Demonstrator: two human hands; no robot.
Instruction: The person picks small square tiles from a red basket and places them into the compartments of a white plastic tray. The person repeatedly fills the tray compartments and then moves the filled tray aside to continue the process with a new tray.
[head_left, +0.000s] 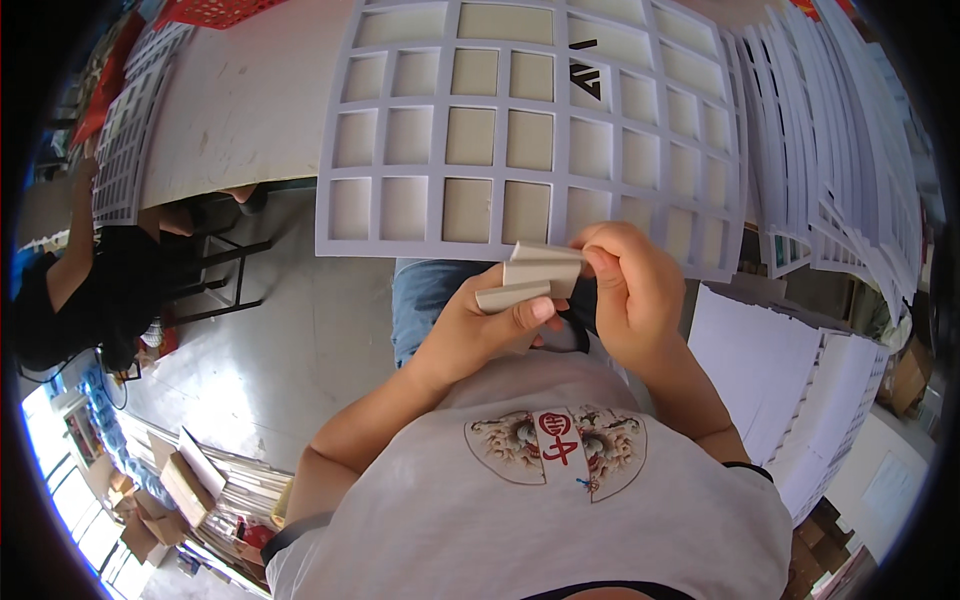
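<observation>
My left hand is closed round several small beige tiles, fanned out in front of my waist. At the far end of the fan, my right hand pinches the edge of the top tile between thumb and finger. Just beyond both hands lies a white grid panel with rectangular openings, its near edge jutting past the table. Two middle columns hold beige inserts of a similar colour to the tiles. Most other openings show a paler white. A black mark shows on the panel's far part.
Many similar white grid panels stand stacked at the right. White boards lie below them. At the left, another person in black sits by the table, near another grid panel. Cardboard boxes lie at the lower left.
</observation>
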